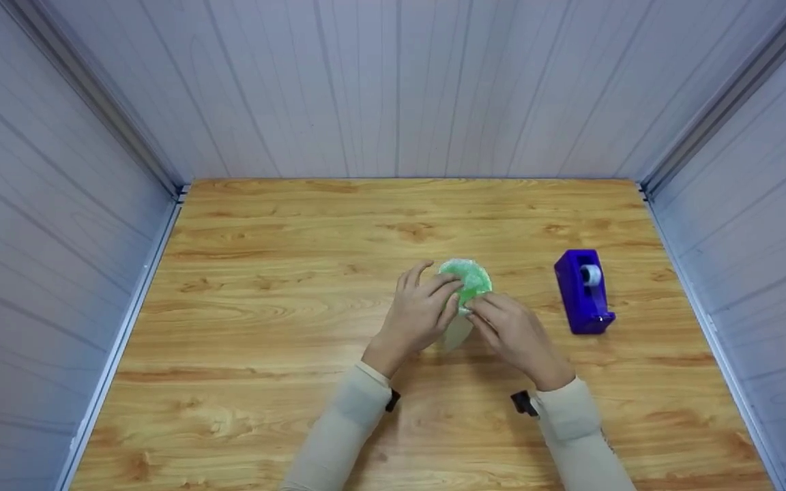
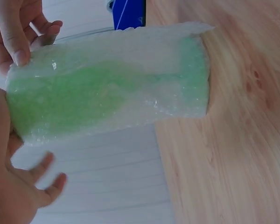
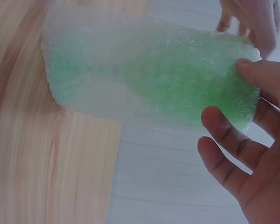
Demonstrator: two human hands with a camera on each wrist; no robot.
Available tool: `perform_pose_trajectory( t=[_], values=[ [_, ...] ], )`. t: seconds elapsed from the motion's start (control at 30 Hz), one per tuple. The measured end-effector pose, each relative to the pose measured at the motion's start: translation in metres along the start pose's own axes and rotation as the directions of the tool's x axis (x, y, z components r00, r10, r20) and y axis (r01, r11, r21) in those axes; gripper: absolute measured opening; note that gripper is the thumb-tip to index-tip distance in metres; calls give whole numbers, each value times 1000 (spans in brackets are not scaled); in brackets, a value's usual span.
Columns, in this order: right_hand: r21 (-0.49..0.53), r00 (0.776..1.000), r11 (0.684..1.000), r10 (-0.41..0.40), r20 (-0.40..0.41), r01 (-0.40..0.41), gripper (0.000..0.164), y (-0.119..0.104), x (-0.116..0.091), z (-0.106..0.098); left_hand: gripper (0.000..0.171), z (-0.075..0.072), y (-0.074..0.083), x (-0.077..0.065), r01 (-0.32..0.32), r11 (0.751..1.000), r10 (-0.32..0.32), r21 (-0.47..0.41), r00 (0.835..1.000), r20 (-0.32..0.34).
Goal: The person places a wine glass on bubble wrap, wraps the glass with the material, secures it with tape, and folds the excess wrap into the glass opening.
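Note:
A green stemmed glass in bubble wrap (image 1: pixel 467 276) stands upright on the wooden table, with its rounded open end up. Through the cloudy bubble wrap (image 2: pixel 84 102) show a wide green bowl, a thin stem and a foot. At the top rim my left hand (image 1: pixel 420 310) holds the wrap between thumb and index finger, its other fingers spread away. Opposite it, my right hand (image 1: pixel 512 334) pinches the near right part of the rim. In the right wrist view, the right thumb (image 3: pixel 256 70) lies against the wrapped edge. The left fingertips at the rim are partly hidden.
A blue tape dispenser (image 1: pixel 584 293) with a roll of clear tape stands on the table to the right of my right hand. Pale panel walls (image 1: pixel 393 88) enclose the wooden table (image 1: pixel 263 273) at the back and both sides.

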State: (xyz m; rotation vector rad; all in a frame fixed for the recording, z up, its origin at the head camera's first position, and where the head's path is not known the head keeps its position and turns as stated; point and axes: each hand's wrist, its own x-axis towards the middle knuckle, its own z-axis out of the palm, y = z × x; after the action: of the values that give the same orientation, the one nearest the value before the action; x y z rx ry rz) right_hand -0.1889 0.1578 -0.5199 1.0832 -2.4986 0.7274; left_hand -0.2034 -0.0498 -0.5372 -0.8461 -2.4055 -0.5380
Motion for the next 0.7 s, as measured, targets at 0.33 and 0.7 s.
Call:
perform_pose_trajectory(
  t=[0.33,0.7],
  values=[
    [-66,999,998,-26,-28,24,37,0,-1,-8,46,-13,13,16,146,984,-176,106,907,383],
    [-242,978,966,136,159,-95,63,-6,8,-7,44,-9,7,10,107,991,-127,79,933,337]
  ],
)
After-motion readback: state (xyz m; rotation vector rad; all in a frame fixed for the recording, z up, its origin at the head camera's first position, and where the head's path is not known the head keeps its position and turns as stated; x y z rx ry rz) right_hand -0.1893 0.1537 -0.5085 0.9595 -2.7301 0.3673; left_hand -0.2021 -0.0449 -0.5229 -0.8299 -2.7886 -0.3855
